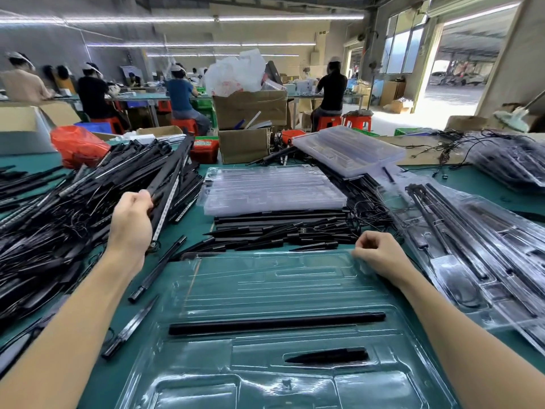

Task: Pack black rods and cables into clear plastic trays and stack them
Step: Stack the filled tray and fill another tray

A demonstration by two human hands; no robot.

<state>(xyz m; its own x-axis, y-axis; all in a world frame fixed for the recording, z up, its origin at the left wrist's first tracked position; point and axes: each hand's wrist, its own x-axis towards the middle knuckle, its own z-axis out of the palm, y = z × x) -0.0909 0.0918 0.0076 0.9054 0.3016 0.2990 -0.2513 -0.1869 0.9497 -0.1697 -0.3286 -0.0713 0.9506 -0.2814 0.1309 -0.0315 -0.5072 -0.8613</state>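
A clear plastic tray (265, 293) lies on the green table in front of me. A long black rod (277, 322) sits in one of its slots and a short black spike (327, 356) in a lower pocket. My left hand (131, 222) grips the near end of a long black LED strip bar (169, 187), lifted from the big pile of black rods and cables (59, 219) at left. My right hand (380, 252) pinches the tray's far right edge. Loose black spikes (277, 234) lie just beyond the tray.
A stack of empty clear trays (271, 187) stands behind the spikes, another (348, 149) further back right. Packed trays (472, 249) are piled at right. Two loose rods (156, 270) lie left of the tray. A red bag, cardboard boxes and seated people are behind.
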